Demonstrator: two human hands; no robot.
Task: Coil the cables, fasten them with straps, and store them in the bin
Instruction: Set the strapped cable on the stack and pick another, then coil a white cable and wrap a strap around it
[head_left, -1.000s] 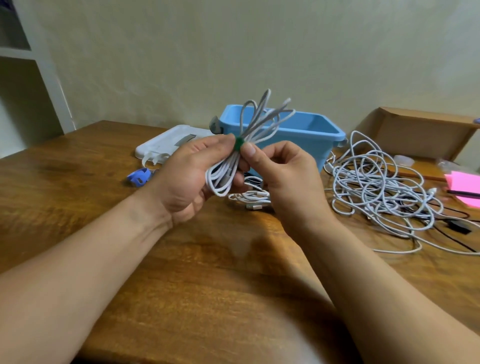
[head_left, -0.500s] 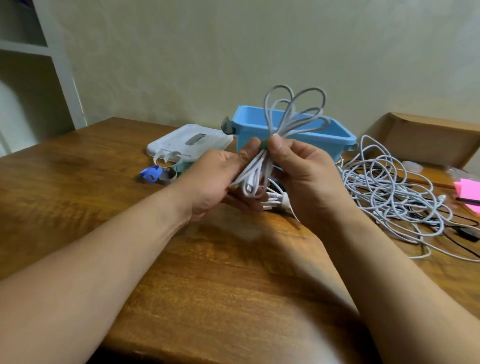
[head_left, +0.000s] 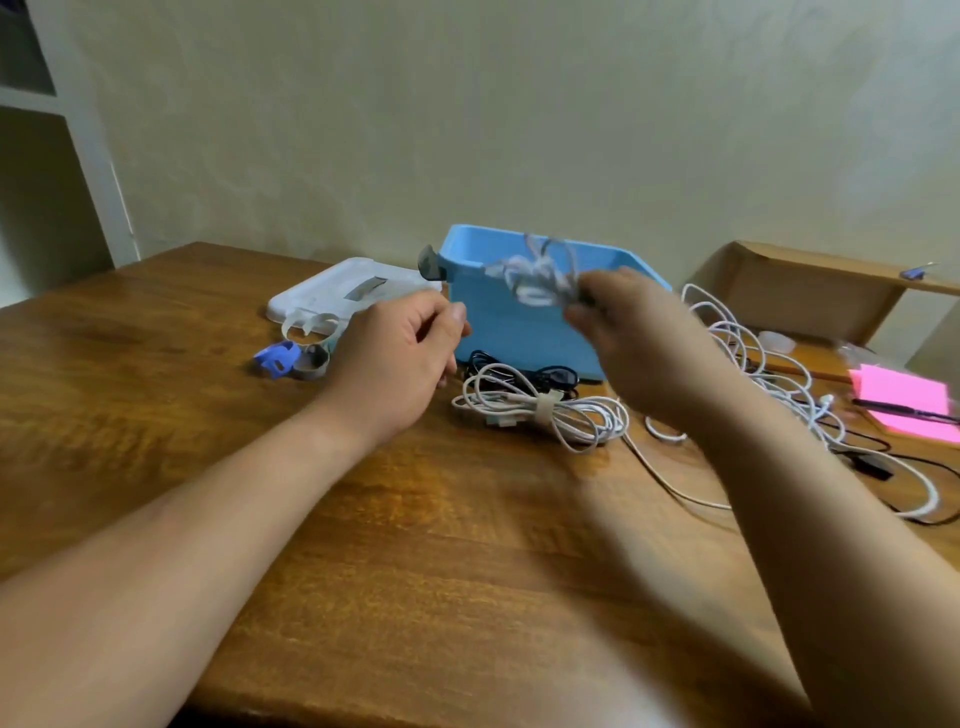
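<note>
Blurred coiled cable (head_left: 540, 283) is pinched in the right hand (head_left: 639, 353) — before the bin (head_left: 519, 338). Nothing is held in the loosely curled left hand (head_left: 400, 358).

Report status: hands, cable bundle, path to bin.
Right hand grips coiled cable bundle, blurred, raised before blue bin. Left hand empty, fingers loosely curled. Nothing between bundle and bin opening.

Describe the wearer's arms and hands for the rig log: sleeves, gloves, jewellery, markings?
Left hand and right hand are bare, no gloves. The left forearm and right forearm are uncovered to the frame edge, with no sleeve in view. No watch, bracelet or marker on either wrist. No ring shows on the left hand; the right hand is motion-blurred, so rings there cannot be ruled out.
</note>
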